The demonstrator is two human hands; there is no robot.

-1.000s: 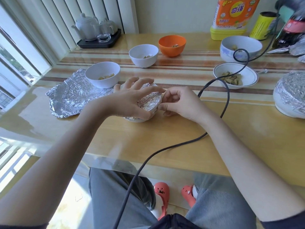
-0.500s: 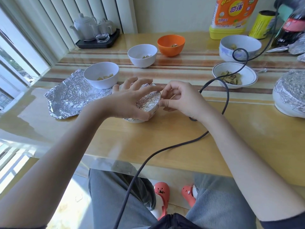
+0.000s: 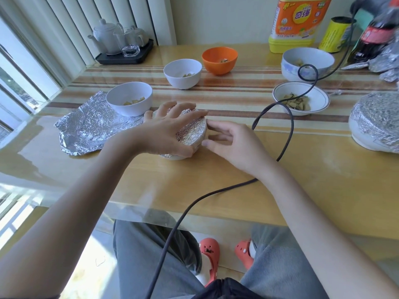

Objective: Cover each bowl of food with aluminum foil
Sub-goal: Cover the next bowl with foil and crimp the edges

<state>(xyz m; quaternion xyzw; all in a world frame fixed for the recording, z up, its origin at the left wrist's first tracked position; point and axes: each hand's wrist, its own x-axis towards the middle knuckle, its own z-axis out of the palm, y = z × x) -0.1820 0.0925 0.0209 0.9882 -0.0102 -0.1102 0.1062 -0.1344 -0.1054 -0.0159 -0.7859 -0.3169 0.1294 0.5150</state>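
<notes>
A small bowl topped with foil (image 3: 191,134) sits at the table's middle, tipped toward the right. My left hand (image 3: 166,130) lies over it, fingers spread around the rim and gripping it. My right hand (image 3: 228,141) is at the bowl's right side, fingers loosely apart, fingertips touching the foil edge. A loose foil sheet (image 3: 90,130) lies to the left, with an uncovered white bowl (image 3: 129,99) of food on its far corner. More uncovered bowls stand behind: white (image 3: 182,72), orange (image 3: 219,59), blue-patterned (image 3: 307,64) and a shallow one (image 3: 301,100). A large foil-covered bowl (image 3: 375,124) is at the right edge.
A black cable (image 3: 287,134) loops across the table right of my right hand and hangs off the near edge. A tea set on a black tray (image 3: 125,53) is back left; a detergent jug (image 3: 299,22), a yellow can (image 3: 335,34) and crumpled foil (image 3: 386,61) are back right.
My right hand has gone from pinching the foil at the bowl's right rim to open fingers resting against it. The bowl is tipped more to the right under my left hand.
</notes>
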